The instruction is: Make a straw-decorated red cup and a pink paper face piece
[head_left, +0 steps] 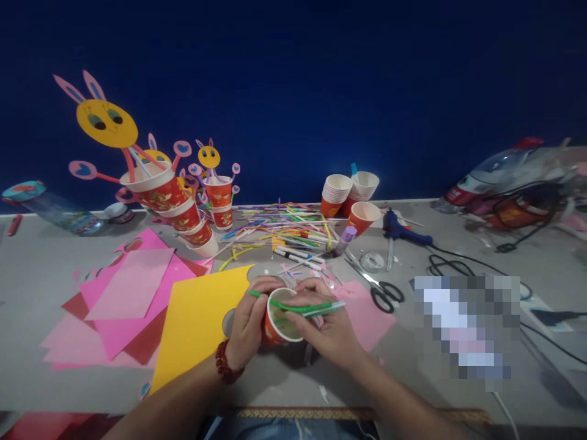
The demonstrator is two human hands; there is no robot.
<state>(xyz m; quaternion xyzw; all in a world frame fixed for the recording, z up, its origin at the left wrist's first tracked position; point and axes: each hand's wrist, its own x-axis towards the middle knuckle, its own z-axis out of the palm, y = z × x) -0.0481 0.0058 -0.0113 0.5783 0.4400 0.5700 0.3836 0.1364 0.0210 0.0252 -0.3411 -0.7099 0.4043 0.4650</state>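
Far left, a clear plastic bottle with a blue lid (68, 214) lies on its side at the back of the grey table (27, 287), out of the hands' way. Next, a tower of red-and-white paper cups (160, 198) bears a yellow paper rabbit face on straws; the stacked cups presumably give it height and a base.

Loose pink paper sheets (131, 287) overlap in front of the tower; a yellow paper sheet (197, 311) lies nearer the left hand (247, 318). That hand's grip is curled round the left side of a single red-and-white paper cup (270, 335), probably to steady it. The cup is centred before the person, mouth tipped up towards the view, so its inside is exposed.

Thin green plastic straws (321, 310) cross the cup's mouth. The right hand (328, 324) has its grip pinching them between thumb and fingers, which would allow fine control. A green end shows by the left thumb; cannot tell whether it belongs to the same piece.

Right: black-handled metal scissors (383, 293) rest just beyond the right hand, within easy reach; a blue glue gun (406, 233) lies behind, its cord trailing right.
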